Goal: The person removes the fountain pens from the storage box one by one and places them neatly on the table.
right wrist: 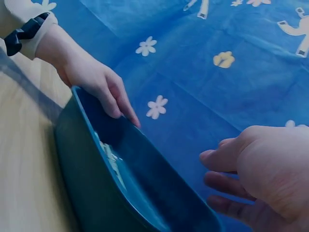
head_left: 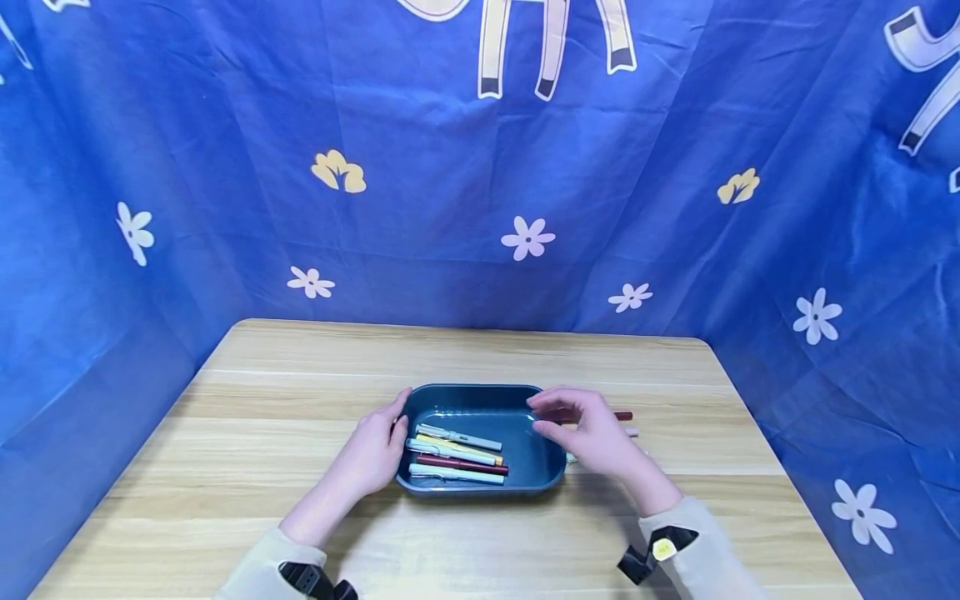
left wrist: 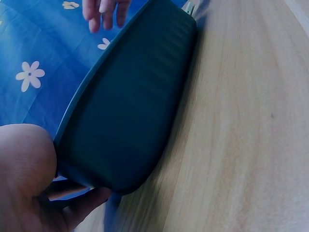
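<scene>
1. Pale sleeves, each with a black wrist strap, reach in from the bottom edge over a wood-grain desk.
2. Left hand: clamped on the left end of a dark teal tray, thumb over the rim, fingers along the outside.
3. Right hand: over the tray's right end, thumb and curved fingers apart; the right wrist view shows nothing between them.
4. The tray sits on the desk between the hands. Five pens lie in its left half, roughly side by side: grey-green, yellow, pale blue, dark red and another pale blue.
5. Right of the tray, partly hidden by the right hand, show the ends of a second dark red pen and a pale pen.
6. The step in hand looks like gathering pens into the tray, probably between two placements.
7. Next, the right hand would likely need to move right, pinch one outlying pen, lift it over the rim and lay it beside the others, the left hand bracing the tray.
</scene>
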`<state>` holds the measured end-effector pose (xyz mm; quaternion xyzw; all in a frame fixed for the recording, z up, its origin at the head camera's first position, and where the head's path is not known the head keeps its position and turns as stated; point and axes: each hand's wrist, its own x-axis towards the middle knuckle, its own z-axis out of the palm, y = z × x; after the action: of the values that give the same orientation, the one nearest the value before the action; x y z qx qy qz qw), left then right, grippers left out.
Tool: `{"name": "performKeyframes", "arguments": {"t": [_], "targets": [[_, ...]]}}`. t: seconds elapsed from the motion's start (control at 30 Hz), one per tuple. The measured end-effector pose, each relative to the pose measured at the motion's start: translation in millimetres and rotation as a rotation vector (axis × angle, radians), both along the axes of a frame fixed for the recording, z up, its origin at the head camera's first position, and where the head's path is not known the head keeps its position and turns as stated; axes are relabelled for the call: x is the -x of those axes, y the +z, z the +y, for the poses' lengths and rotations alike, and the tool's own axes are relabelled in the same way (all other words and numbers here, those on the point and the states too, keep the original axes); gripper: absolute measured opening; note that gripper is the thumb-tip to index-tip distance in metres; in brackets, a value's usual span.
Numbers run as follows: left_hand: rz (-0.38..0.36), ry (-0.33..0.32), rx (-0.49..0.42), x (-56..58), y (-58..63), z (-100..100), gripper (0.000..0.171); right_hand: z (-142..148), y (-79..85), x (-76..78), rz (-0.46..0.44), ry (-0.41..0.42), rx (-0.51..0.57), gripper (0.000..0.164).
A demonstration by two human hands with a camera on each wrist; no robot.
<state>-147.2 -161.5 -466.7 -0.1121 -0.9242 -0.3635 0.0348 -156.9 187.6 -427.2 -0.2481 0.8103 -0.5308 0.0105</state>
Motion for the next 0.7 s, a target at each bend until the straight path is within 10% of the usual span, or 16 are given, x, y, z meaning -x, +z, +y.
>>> {"name": "performKeyframes", "arguments": {"t": [0.7], "targets": [[0.003, -0.001, 0.001, -2.0, 0.4, 0, 0.053, -65, -26.2, 29.4, -0.099, 0.125, -0.181, 0.022]]}}
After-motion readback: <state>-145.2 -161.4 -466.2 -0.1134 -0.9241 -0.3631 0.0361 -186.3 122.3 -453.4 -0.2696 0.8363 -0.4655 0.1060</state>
